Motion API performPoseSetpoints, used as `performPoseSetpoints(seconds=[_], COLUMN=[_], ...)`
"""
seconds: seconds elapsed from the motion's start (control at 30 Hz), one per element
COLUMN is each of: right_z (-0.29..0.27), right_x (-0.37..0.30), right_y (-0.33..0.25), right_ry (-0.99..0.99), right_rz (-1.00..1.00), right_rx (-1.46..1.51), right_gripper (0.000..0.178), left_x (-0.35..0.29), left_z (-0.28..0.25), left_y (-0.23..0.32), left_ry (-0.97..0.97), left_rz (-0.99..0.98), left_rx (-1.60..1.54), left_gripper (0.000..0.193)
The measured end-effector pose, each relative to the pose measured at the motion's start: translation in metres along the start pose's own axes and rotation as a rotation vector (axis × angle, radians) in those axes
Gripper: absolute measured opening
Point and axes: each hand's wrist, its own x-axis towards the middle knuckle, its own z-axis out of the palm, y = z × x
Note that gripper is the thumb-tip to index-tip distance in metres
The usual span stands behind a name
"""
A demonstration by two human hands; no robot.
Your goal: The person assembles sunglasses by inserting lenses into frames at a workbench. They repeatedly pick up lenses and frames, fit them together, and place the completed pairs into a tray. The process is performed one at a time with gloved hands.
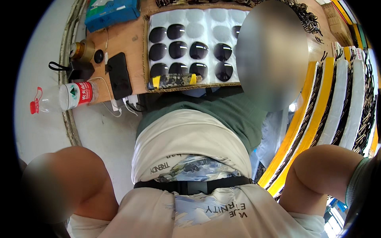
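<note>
Neither of my hands shows. My left arm (89, 178) and my right arm (325, 172) are bent, elbows out to the sides, and both run out of the picture toward the lower corners. Ahead of my lap, on the wooden table (135, 37), lies a cardboard-edged white padded tray (204, 20) with rows of dark sunglass lenses (198, 50). Several round spots in its far rows hold no dark lens. A dark, speckled, stick-like thing with yellow tape bands (174, 81) rests along its near edge. A blurred oval hides the tray's right end.
Left of the tray are a black phone (119, 75), white charging plugs (131, 101), tape rolls (82, 50), a black strapped case (79, 70), a clear bottle (79, 95) and a blue box (113, 15). Yellow and white strips (317, 99) with dark slender parts stand at right.
</note>
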Motion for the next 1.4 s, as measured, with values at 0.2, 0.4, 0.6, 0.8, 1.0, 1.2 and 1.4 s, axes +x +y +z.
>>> performPoseSetpoints(seconds=[0.2, 0.4, 0.6, 0.8, 1.0, 1.2, 1.4], right_z=[0.0, 0.008, 0.004, 0.01, 0.017, 0.027, 0.034], right_x=[-0.006, -0.01, 0.001, -0.004, -0.015, -0.018, -0.008], right_y=[-0.012, -0.005, -0.012, -0.018, -0.016, -0.009, 0.005], right_ry=[0.06, 0.044, 0.03, 0.038, 0.061, 0.077, 0.082], right_rz=[0.019, 0.04, 0.067, 0.076, 0.058, 0.058, 0.037], right_rx=[-0.062, -0.091, -0.048, -0.03, -0.029, -0.03, -0.017], right_gripper=[0.042, 0.041, 0.04, 0.04, 0.039, 0.038, 0.038], left_x=[-0.008, -0.013, -0.014, -0.011, -0.01, -0.006, 0.003], left_z=[0.004, 0.024, 0.029, 0.036, 0.046, 0.055, 0.061], left_y=[-0.012, -0.017, -0.029, -0.034, -0.037, -0.042, -0.047], left_ry=[0.03, 0.034, -0.023, -0.057, -0.08, -0.09, -0.114], left_rz=[-0.017, -0.085, -0.104, -0.107, -0.103, -0.1, -0.102], left_rx=[0.002, -0.042, -0.075, -0.083, -0.061, -0.044, -0.019], left_gripper=[0.059, 0.059, 0.059, 0.059, 0.059, 0.059, 0.059])
